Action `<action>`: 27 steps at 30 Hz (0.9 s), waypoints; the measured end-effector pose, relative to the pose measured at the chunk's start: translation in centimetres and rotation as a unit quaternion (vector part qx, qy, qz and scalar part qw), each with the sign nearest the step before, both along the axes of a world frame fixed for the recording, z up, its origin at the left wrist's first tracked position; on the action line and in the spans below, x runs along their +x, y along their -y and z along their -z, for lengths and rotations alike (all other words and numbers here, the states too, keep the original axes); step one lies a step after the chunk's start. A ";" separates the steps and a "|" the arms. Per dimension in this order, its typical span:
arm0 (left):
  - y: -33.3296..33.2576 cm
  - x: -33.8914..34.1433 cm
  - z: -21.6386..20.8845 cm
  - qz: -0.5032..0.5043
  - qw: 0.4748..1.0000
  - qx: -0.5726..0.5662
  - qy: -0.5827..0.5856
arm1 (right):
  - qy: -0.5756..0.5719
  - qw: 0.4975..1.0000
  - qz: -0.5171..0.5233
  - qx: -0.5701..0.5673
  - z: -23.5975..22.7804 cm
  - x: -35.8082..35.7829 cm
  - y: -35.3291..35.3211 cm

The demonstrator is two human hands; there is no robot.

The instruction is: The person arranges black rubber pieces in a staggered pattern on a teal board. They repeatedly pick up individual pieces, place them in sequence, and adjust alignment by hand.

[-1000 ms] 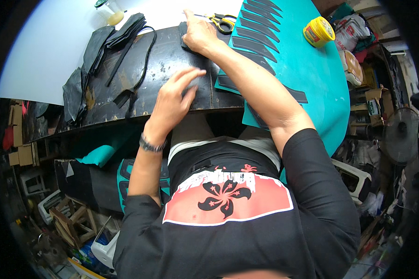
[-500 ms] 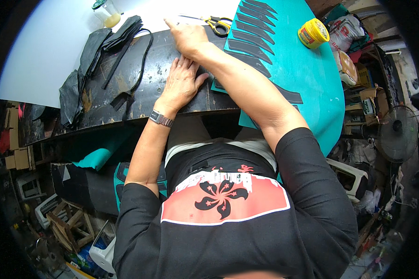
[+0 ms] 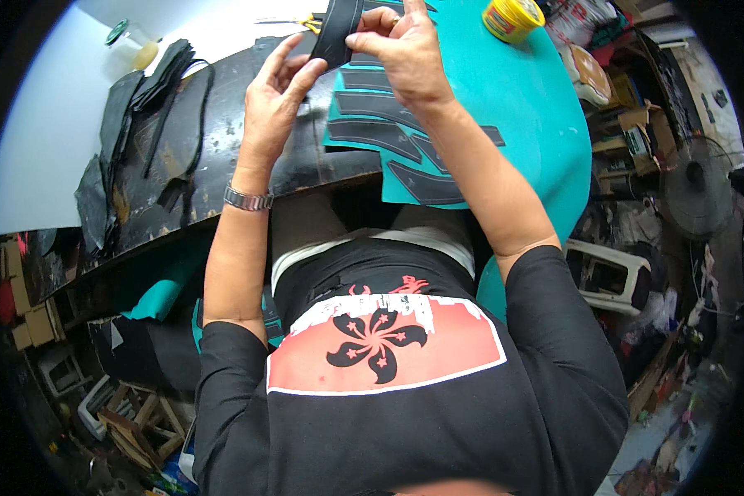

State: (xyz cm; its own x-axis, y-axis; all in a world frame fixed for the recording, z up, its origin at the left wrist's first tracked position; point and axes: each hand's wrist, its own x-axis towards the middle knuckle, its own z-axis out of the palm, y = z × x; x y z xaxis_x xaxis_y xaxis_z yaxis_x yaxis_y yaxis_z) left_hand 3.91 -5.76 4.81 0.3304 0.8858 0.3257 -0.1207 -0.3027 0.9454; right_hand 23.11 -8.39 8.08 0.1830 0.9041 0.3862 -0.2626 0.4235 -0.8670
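Raised over the table's far side is a black, leather-like strip [image 3: 336, 40] with a pale line along its edge. My right hand [image 3: 415, 66] pinches its right edge between thumb and fingers. At the strip's lower left corner, my left hand [image 3: 274, 103] has its thumb against it, fingers partly curled behind. Below and beside my right hand, several curved black cut pieces [image 3: 376, 105] with pale outlines lie on a teal sheet [image 3: 521, 107]. Yellow-handled scissors [image 3: 312, 22] lie just behind the strip, mostly hidden by it.
On the dark, worn tabletop [image 3: 231, 107], folded black material [image 3: 120, 112] and a thin black strap [image 3: 207, 107] lie at the left. A green-lidded jar [image 3: 140, 48] stands far left, a yellow tub [image 3: 511, 20] far right. A fan [image 3: 696, 188] and white stool [image 3: 608, 277] are at the right.
Both hands have come up off the tabletop and apart from their crossed position. They now hold the black strip up between them. The view has shifted, so the table contents sit further left.
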 end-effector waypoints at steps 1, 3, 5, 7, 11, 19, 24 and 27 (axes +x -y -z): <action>0.2 1.0 -0.3 0.055 0.998 -0.034 0.021 | 0.009 1.000 -0.012 0.000 -0.3 0.1 1.6; 0.6 2.8 -1.1 0.150 0.986 -0.043 0.060 | -0.034 0.999 -0.035 -0.022 -1.3 1.5 4.0; 1.0 4.0 -1.9 0.197 0.980 -0.030 0.003 | -0.033 0.997 -0.038 -0.066 -2.2 4.0 5.6; 1.6 5.9 -2.4 0.220 0.974 -0.023 -0.054 | -0.024 0.992 -0.081 -0.091 -2.8 7.1 7.0; 2.5 8.4 -2.1 0.196 0.960 0.058 -0.194 | 0.128 0.966 -0.032 -0.223 -2.0 11.6 9.3; 0.8 9.7 1.5 0.151 0.975 -0.045 -0.158 | 0.138 0.971 0.072 -0.180 3.1 13.2 10.3; 1.1 8.8 2.5 0.064 0.943 0.156 -0.286 | 0.119 0.954 0.136 -0.238 4.0 14.0 10.5; 2.0 8.5 2.9 0.070 0.927 0.192 -0.314 | 0.115 0.941 0.163 -0.275 4.1 13.9 11.3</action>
State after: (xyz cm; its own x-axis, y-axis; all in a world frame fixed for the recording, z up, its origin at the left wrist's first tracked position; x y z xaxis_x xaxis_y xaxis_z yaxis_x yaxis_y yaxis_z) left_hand 12.39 -7.76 1.88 0.6650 0.6782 0.3127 0.3542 -0.6550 0.6675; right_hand 37.05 -19.67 3.94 0.4545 0.8888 -0.0593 0.0255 -0.0795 -0.9965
